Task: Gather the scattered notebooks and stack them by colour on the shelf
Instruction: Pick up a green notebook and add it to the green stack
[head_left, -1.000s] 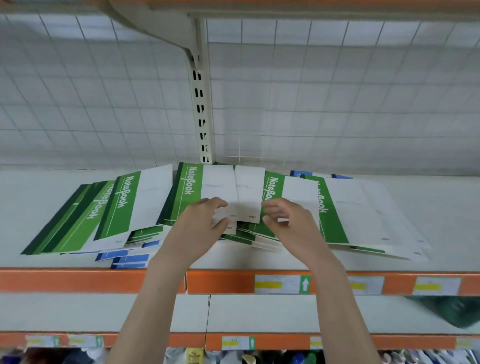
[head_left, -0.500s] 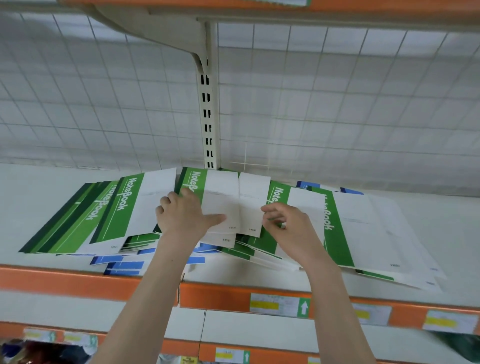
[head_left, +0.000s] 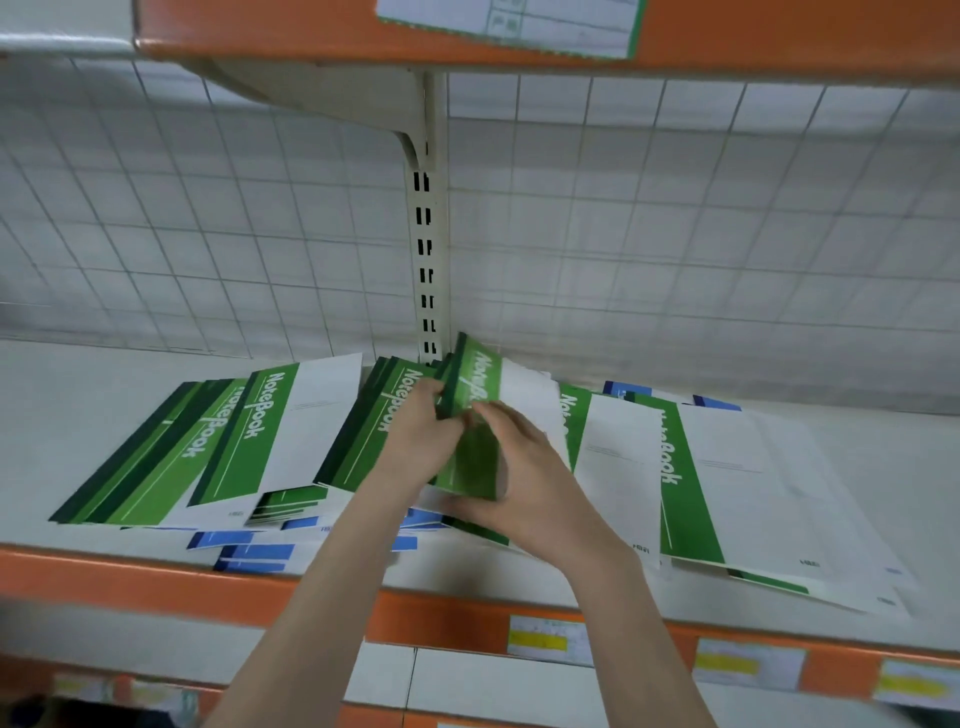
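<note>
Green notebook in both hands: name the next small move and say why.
Probably lay the green notebook square on the green pile at left. Both the left hand and the right hand grip it, tilted up off the shelf, while blue notebooks lie mixed beneath, unsorted.

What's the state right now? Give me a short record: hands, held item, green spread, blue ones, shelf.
left hand: grips the spine edge of the lifted green notebook
right hand: holds the same notebook's lower part
lifted green notebook: tilted up off the pile
green notebooks: fanned flat, overlapping
blue notebooks: partly buried at the front edge
shelf: orange front lip
</note>
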